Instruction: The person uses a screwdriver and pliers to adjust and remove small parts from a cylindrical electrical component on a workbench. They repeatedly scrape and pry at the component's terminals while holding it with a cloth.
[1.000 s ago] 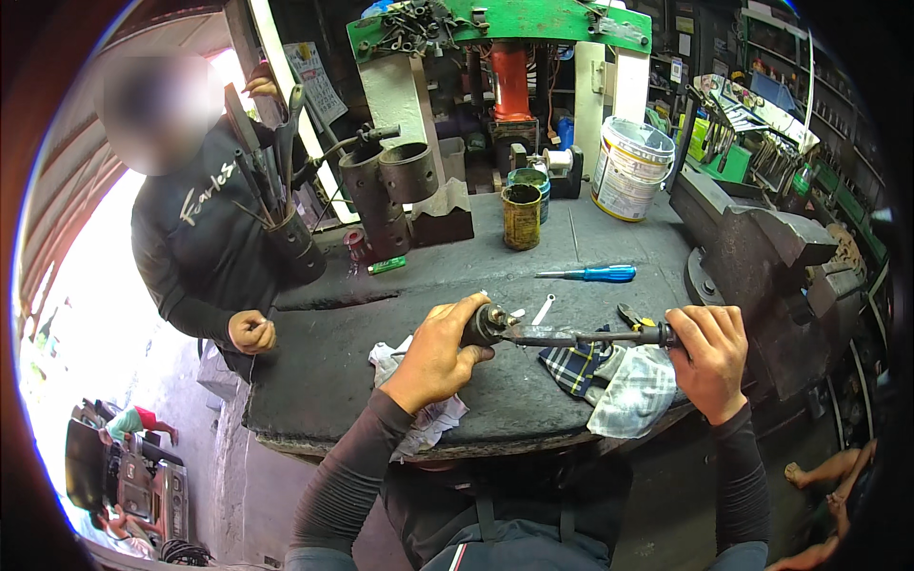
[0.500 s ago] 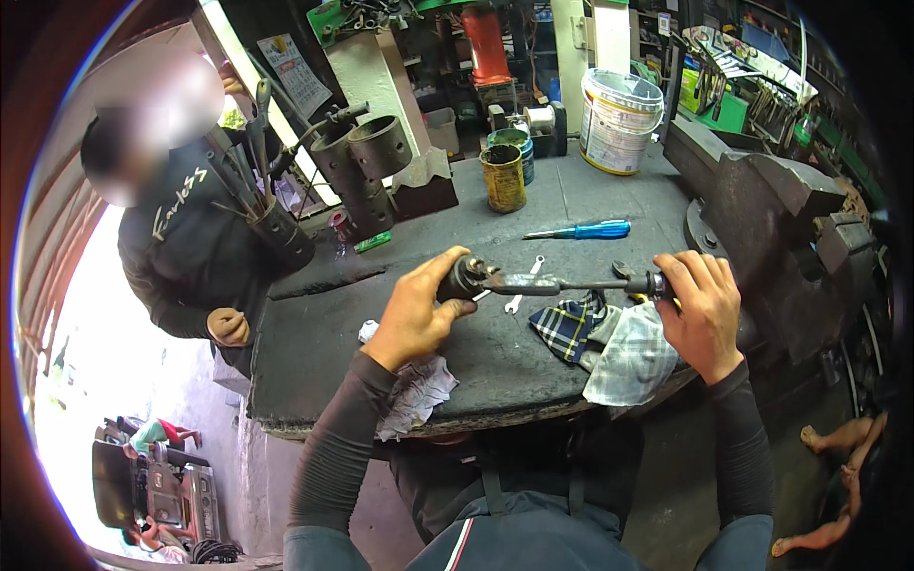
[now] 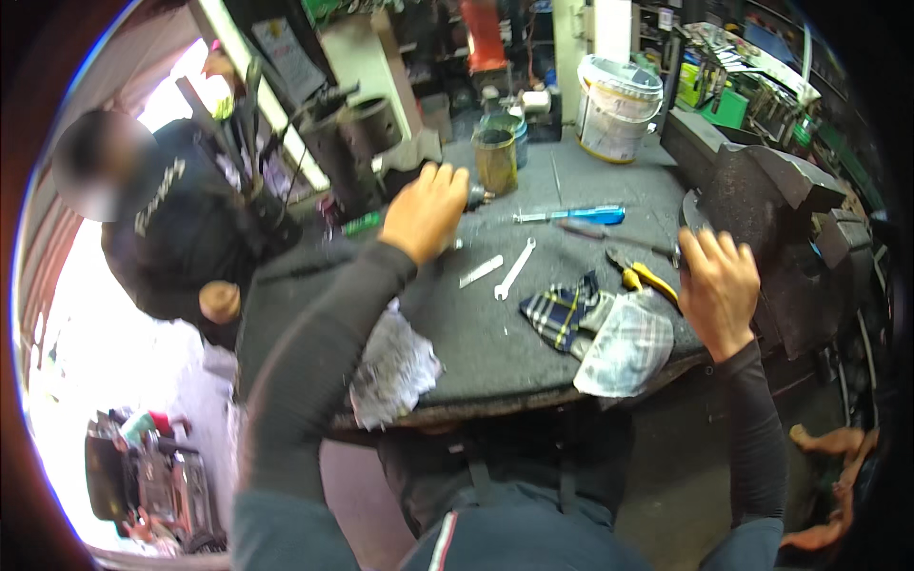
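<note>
Dark part (image 3: 475, 197) has left tool (image 3: 619, 238) | left of vise (image 3: 762, 205), left hand (image 3: 426, 214) clasps it | right hand (image 3: 719, 290) encircles tool's end, perhaps for control; blurred

Left hand (image 3: 428, 211) grips dark cylindrical part (image 3: 474, 197), mostly hidden, near grimy yellow can (image 3: 495, 164). Right hand (image 3: 719, 285) holds thin-shafted tool (image 3: 617, 237), motion-blurred, shaft pointing left. On dark workbench (image 3: 466, 352): blue-handled screwdriver (image 3: 598, 216), combination wrench (image 3: 515, 270) lying diagonally, yellow-handled pliers (image 3: 655, 281) just beside right hand, plaid cloth (image 3: 554, 316) touching pale cloth (image 3: 625, 347), gray rag (image 3: 395, 366) by left forearm. White bucket (image 3: 619, 112) at back, bench vise (image 3: 762, 214) at right. Co-worker (image 3: 171, 238) at left.
</note>
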### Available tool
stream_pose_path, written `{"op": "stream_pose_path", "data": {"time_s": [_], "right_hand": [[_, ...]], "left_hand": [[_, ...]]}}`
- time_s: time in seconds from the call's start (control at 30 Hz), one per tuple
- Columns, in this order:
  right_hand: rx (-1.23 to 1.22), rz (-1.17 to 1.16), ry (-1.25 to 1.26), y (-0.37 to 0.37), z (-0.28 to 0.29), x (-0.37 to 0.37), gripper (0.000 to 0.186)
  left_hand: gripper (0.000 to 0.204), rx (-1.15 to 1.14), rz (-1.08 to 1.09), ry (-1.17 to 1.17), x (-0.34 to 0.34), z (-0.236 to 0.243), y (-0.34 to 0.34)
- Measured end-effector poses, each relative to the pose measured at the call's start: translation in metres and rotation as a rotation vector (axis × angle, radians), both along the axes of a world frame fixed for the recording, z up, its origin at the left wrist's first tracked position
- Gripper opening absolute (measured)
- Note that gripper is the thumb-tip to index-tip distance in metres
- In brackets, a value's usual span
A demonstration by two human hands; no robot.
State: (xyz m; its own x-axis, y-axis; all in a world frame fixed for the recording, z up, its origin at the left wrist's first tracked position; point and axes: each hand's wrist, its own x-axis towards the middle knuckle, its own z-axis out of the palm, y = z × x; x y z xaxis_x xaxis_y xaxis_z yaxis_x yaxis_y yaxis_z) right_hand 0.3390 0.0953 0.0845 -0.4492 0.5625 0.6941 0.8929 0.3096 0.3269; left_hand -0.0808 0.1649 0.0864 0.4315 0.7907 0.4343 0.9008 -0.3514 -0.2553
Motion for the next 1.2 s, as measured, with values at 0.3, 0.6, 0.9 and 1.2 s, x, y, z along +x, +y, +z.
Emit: {"op": "stream_pose_path", "data": {"time_s": [0.3,0.6,0.9,1.2], "right_hand": [[-0.120,0.077,0.281,-0.039,-0.022,0.007,0.045],[-0.114,0.291,0.289,-0.090,0.016,-0.002,0.051],[-0.106,0.323,0.220,-0.107,0.038,-0.017,0.050],[-0.132,0.344,0.143,-0.102,0.044,-0.025,0.050]], "left_hand": [[0.068,0.008,-0.181,-0.769,-0.017,-0.002,-0.068],[0.079,-0.319,-0.231,-1.362,0.010,-0.031,-0.161],[0.085,-0.430,-0.225,-1.510,0.021,-0.051,-0.180],[0.078,-0.344,-0.081,-1.352,0.023,-0.084,-0.181]]}}
